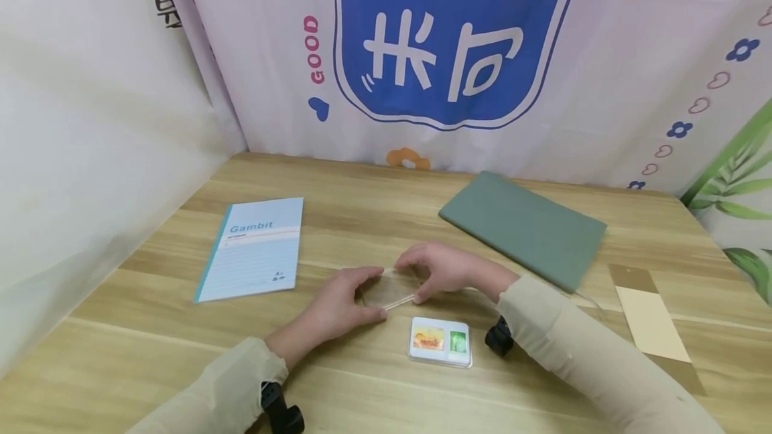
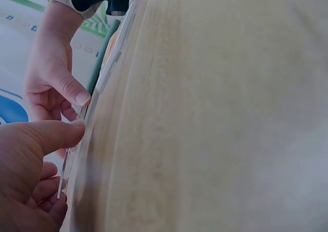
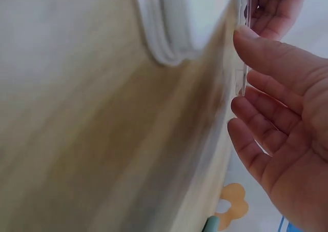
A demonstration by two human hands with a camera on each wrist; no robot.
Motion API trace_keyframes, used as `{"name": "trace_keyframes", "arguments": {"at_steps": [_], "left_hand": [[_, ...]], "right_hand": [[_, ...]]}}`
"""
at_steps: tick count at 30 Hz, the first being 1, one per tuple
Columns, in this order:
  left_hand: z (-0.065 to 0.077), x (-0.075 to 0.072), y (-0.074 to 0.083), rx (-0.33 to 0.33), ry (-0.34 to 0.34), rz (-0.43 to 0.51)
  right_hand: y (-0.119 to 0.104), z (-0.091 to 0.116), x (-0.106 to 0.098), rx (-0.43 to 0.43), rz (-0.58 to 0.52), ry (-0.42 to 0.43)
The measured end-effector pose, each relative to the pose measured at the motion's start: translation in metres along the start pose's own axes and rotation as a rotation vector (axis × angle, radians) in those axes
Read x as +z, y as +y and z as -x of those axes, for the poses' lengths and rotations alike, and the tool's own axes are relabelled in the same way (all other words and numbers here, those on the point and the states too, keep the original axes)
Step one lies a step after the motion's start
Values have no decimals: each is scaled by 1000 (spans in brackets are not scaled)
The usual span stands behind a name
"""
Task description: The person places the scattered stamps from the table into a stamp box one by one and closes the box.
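Note:
Both hands hold a flat, see-through plastic lid (image 1: 392, 288) just over the table. My left hand (image 1: 340, 303) pinches its left edge, thumb in front and fingers behind. On the opposite side, my right hand (image 1: 440, 268) grips it the same way. Seen edge-on in the right wrist view, the lid (image 3: 240, 80) is a thin clear strip between thumb and fingers. Right in front of the hands lies a small white rounded-corner pack (image 1: 440, 341) with an orange picture and a green one, seated in a clear tray.
To the left lies a pale blue notebook (image 1: 256, 250) marked Gambit. A dark green folder (image 1: 525, 226) lies at the back right. Farther right is a brown and cream strip of card (image 1: 654, 320). A printed curtain (image 1: 271, 86) hangs along the table's (image 1: 151, 353) back edge.

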State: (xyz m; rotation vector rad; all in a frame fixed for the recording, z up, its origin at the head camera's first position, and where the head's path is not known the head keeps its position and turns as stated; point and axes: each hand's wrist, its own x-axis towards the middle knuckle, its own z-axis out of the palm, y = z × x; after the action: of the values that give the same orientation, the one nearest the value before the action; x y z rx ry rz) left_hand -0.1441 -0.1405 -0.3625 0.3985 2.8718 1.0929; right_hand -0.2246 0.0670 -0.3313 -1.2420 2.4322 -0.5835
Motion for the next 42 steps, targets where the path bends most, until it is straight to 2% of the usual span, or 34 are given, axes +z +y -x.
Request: {"name": "trace_keyframes", "arguments": {"at_steps": [4, 10, 16, 21, 34, 42], "left_hand": [[0, 1, 2, 39, -11, -5], [-1, 1, 7, 119, -27, -18], [-1, 2, 15, 173, -80, -20], [0, 4, 22, 206, -116, -29], [0, 13, 33, 328, -205, -77], [4, 20, 39, 323, -252, -62]], "right_hand": [[1, 10, 0, 3, 11, 34], [0, 25, 0, 14, -43, 64], [1, 44, 0, 12, -75, 92], [-1, 58, 2, 10, -51, 119], [-11, 91, 14, 82, 42, 199], [-20, 111, 25, 71, 34, 270]]}}
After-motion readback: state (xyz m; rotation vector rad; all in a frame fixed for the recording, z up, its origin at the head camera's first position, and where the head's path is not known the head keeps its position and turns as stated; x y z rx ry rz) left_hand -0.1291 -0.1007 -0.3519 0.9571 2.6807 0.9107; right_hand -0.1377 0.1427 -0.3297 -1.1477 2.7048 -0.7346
